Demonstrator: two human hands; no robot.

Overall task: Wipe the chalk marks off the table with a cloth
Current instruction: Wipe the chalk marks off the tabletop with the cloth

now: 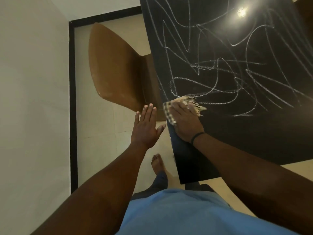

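Here, cloth (171, 112): flat on table (254, 133) beneath right hand (184, 122), fingers pressing it.
Left hand (146, 128): spread, empty, beside table edge.

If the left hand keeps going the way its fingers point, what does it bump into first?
Probably the brown moulded chair: the open left hand points its fingers at the chair's near edge. How high the hand is above it is hard to judge.
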